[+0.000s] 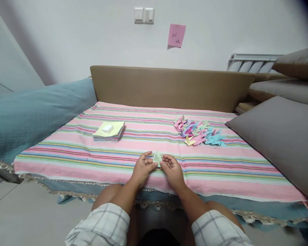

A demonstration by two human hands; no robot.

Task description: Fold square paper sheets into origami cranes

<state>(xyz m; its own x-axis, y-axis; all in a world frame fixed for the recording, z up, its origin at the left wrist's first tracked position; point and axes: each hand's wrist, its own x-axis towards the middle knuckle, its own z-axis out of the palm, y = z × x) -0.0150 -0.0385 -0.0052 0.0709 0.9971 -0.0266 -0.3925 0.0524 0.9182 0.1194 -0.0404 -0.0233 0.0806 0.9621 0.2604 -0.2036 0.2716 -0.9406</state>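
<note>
Between my two hands is a small piece of pale green folded paper [157,157], with a pointed top and a wider base. My left hand [143,168] pinches its left lower edge between thumb and fingers. On the other side, my right hand [172,169] grips the right edge the same way. Both hands are just above the striped cloth near its front edge. Farther right lies a pile of folded paper cranes [199,131] in pink, purple, blue, green and yellow. To the left sits a stack of square paper [109,131], yellow on top.
A small white block [107,128] rests on the paper stack. Pink striped cloth [149,126] covers the seat. Grey cushions [279,136] lean at the right, and a blue-covered armrest [41,109] stands at the left. A brown backrest [169,87] runs along the wall.
</note>
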